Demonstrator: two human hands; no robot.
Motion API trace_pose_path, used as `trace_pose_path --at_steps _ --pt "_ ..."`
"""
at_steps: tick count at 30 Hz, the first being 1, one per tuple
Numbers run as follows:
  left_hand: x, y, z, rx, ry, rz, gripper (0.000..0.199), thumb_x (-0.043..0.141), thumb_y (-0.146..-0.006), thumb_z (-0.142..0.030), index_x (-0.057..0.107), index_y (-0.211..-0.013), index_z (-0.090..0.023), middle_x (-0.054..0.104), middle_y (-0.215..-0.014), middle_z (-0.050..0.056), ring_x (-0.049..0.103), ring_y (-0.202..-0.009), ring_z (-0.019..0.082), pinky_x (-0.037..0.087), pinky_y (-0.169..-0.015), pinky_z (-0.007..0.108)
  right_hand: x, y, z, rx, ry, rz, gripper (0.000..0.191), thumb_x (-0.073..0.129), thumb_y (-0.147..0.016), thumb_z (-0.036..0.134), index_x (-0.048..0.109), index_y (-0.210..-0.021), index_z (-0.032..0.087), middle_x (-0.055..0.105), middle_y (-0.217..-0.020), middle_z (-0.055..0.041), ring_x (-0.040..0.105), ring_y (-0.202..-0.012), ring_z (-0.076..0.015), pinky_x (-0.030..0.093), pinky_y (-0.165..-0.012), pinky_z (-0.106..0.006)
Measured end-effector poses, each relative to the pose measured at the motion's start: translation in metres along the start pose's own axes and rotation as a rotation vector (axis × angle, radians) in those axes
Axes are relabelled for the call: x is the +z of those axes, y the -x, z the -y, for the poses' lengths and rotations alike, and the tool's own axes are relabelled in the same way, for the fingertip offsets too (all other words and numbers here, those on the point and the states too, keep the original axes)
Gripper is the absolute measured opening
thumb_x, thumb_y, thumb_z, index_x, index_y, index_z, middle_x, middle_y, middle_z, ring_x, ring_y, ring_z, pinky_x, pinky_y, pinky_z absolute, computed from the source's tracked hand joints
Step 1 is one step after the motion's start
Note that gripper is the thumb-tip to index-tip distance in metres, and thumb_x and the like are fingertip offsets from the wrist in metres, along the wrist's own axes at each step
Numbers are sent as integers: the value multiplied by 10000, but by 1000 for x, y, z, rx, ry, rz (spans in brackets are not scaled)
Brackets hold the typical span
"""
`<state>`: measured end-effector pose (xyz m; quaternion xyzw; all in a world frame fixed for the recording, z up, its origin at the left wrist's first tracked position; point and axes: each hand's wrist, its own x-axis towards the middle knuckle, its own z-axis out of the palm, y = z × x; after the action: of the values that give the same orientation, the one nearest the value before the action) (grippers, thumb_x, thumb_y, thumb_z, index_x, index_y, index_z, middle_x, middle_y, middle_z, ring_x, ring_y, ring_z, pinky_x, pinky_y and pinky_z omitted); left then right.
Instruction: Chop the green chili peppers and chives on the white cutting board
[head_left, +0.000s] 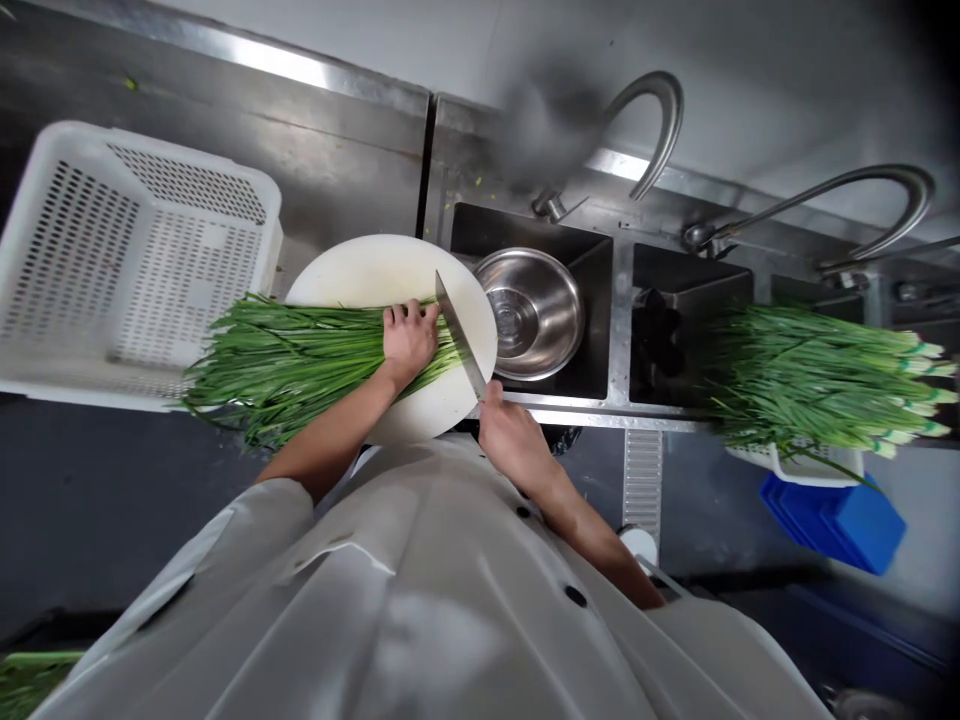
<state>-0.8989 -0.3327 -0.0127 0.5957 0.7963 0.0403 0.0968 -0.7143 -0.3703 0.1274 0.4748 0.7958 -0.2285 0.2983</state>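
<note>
1. Showing greens (322,350) laid lengthwise across the round cutting board (360,265), with pale ends toward the knife (460,337) and leafy ends spilling past the left edge, probably for lining up the stalks on firm support
2. Pressing down with the left hand (410,340), curled closed over the bunch near the pale ends and just beside the knife, seemingly for pinning the stalks tight and still; impossible to tell whether touching the steel
3. Gripping the knife with the right hand (514,440), closed firmly around a mostly hidden handle, with the blade angled across the pale ends, apparently for good control
4. Including, just left of the board, a white basket (202,255), overlapped in this view by leaf tips
5. Including also, in the sink (598,335) just right of the board, a metal bowl (568,320), likely for short reach
</note>
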Motion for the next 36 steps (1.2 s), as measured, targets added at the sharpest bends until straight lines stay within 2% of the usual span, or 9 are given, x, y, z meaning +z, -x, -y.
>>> trace_pose_path --at_steps 5,11,13,19,23,25,28,33,36 --pt "0 -1 0 17 9 -4 404 317 -994 -246 635 -1238 -194 620 -1228 203 554 -1130 394 356 -963 532 -2 -13 -2 -14 -46 34 331 306 -1019 114 414 -1330 77 714 -981 -189 731 -964 -322 531 -831 -404" --pt "0 -1 1 34 12 -12 384 329 -995 -232 650 -1201 -186 632 -1190 197 570 -1116 389 373 -973 532 -19 -36 -19 -102 -119 8 289 372 -1000 110 448 -1278 107 705 -996 -162 729 -1002 -281 523 -844 -342" --pt "0 -1 2 38 15 -14 381 326 -999 -230 650 -1193 -180 635 -1182 195 576 -1118 383 376 -982 528 -14 -53 -18 -91 -141 8 277 386 -1003 108 441 -1275 97 709 -1000 -175 730 -1008 -279 522 -842 -330" --pt "1 0 2 20 52 -17 388 306 -1018 -254 648 -1186 -181 649 -1173 193 587 -1139 374 382 -991 522 29 -100 -2 34 -155 -72 251 315 -1067 176 375 -1294 88 727 -1038 -218 729 -993 -291 525 -841 -357" --pt "0 0 2 -2 60 -38 393 306 -1011 -232 639 -1207 -166 653 -1180 207 592 -1147 370 384 -989 512 16 -111 -3 -38 -178 -123 253 350 -1033 142 394 -1279 99 728 -1066 -225 721 -1009 -304 522 -866 -381" --pt "0 -1 3 -8 47 -53 388 315 -1000 -219 629 -1220 -157 653 -1186 210 593 -1141 371 386 -981 506 -1 -104 -7 -78 -173 -149 264 358 -1019 125 415 -1276 100 725 -1072 -229 719 -1008 -312 523 -851 -381" --pt "1 -1 3 -11 33 -66 384 325 -991 -220 618 -1229 -150 652 -1190 209 593 -1122 375 388 -965 503 -17 -76 -12 -87 -138 -170 298 360 -1011 111 416 -1302 85 724 -1052 -227 721 -981 -316 520 -823 -376" --pt "1 -1 2 -12 52 -66 395 303 -998 -226 628 -1214 -164 651 -1192 201 584 -1117 379 379 -965 513 -14 -15 -10 -65 -82 -55 339 386 -980 66 420 -1317 78 722 -1012 -197 724 -977 -306 515 -831 -376" --pt "2 -1 2 -8 72 -52 378 322 -995 -228 634 -1203 -183 651 -1199 190 578 -1134 376 374 -982 518 -15 -6 -8 -57 -97 0 337 396 -963 42 442 -1295 73 711 -1000 -183 725 -1012 -301 514 -844 -367"
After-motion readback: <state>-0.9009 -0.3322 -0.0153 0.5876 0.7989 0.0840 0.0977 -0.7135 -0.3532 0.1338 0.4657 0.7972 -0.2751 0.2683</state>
